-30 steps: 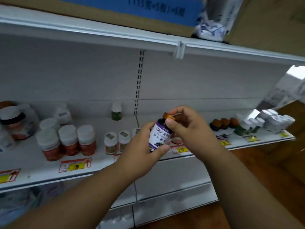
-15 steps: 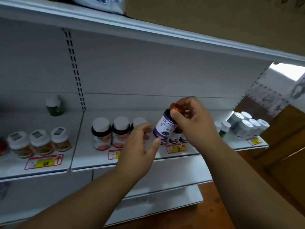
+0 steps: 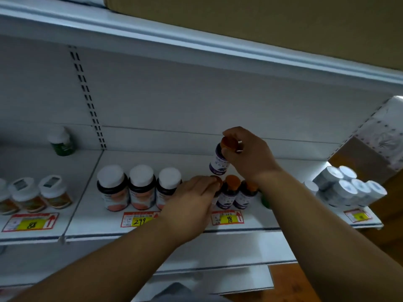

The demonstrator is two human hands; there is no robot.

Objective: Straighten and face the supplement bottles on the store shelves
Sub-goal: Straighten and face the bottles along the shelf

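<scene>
The right hand pinches the purple bottle by its orange cap, above its row near the shelf front edge, likely to reseat it label-forward. The left hand, fingers relaxed, touches the row's leftmost cap, probably steadying.

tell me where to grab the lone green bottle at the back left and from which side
Grip the green bottle around its body just under the white cap, coming straight in from the front. It stands upright and alone near the back panel, so both flanks look free, while the shelf above would probably cramp a top-down reach.
</scene>
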